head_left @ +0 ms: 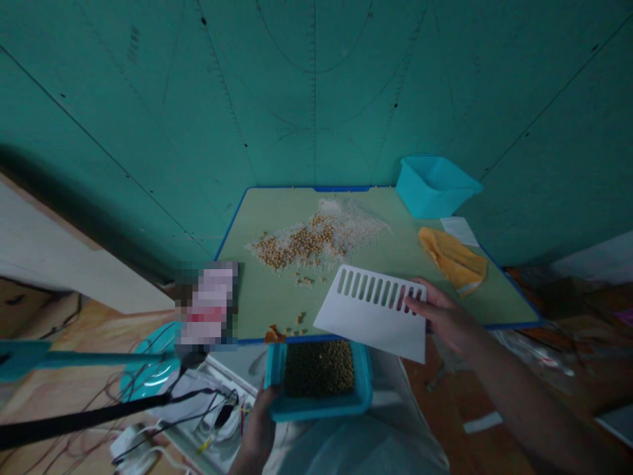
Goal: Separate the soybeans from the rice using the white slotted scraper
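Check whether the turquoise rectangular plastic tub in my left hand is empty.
Not empty: many small, round, greenish-brown grains lie inside the turquoise tub; depth unclear.

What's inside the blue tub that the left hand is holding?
The blue tub holds many small, bean-like grains, darker on the left, lighter and tan toward the right. Only the top layer shows; it covers the tub's bottom and anything buried deeper.

Bare forearms (514,390); lap clothing (366,448) — pale
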`<state>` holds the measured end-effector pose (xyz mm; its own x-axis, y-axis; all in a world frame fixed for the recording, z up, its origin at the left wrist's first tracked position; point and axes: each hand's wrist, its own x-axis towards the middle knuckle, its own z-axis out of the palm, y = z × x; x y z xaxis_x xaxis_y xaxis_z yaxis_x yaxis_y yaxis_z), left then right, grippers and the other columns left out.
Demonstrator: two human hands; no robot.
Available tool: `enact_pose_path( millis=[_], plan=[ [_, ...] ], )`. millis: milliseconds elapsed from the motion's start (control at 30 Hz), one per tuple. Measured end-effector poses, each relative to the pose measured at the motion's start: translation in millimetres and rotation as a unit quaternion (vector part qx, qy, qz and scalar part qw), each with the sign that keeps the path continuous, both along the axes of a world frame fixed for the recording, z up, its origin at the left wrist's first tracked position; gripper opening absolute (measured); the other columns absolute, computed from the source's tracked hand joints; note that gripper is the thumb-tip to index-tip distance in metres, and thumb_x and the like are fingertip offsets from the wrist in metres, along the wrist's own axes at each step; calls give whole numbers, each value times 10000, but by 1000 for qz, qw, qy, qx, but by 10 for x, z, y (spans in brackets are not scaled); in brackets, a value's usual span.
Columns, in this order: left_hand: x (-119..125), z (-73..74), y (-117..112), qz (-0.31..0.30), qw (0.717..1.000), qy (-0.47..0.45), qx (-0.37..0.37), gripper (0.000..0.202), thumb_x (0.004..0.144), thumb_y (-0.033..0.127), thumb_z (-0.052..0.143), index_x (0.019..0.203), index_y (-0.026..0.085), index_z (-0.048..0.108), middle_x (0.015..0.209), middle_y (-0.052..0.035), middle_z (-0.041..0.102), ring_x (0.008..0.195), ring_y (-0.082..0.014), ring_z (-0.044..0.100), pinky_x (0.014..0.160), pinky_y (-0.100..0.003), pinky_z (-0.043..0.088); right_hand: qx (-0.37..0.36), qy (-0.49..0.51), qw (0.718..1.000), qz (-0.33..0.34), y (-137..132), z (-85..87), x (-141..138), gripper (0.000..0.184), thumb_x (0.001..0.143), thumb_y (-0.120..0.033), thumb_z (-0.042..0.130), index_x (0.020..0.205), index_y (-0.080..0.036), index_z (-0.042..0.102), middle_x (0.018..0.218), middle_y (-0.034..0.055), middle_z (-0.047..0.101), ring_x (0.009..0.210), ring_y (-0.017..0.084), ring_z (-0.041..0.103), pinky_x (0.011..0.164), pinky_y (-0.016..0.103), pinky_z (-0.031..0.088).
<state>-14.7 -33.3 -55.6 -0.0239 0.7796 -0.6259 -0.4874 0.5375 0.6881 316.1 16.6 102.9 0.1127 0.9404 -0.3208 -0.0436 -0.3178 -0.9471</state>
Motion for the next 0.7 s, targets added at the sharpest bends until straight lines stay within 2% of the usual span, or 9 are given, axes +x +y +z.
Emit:
enact_pose_path(
  millis=[100,200,333,533,700],
  plan=[
    [-4,-13,-9,-7,999,-35,5,366,580,259,694,946,249,707,843,-35,778,987,-393,629,807,-500,496,40,-21,999,-8,111,6,-7,276,696,-388,657,882,-217,545,736,-3,623,663,172,560,618,283,394],
    [-7,-42,-17,13,998,-62,-1,411,561,214,703,971,249,691,799,-12,779,963,-370,645,803,-485,500,64,-18,997,25,286,22,-72,262,691,-391,659,839,-217,531,727,-12,617,666,167,555,627,278,390],
    [-27,-32,-38,36,997,-69,-17,326,544,230,716,870,244,704,726,12,774,956,-346,650,805,-453,507,80,-14,994,68,580,42,-212,241,687,-337,666,842,-215,527,702,-27,600,638,150,538,606,266,380],
    [-102,235,-19,49,998,-15,-29,241,472,250,737,711,241,715,721,-2,772,970,-362,639,782,-443,521,74,21,988,131,932,50,-410,134,716,-142,621,795,-209,535,672,-43,589,623,132,543,610,257,393],
    [-177,427,55,74,996,38,-33,195,383,256,765,568,238,707,600,3,745,1012,-383,608,808,-426,513,47,51,983,173,967,61,-484,151,723,-96,607,815,-205,558,695,-40,619,640,127,568,621,250,417]
  ],
)
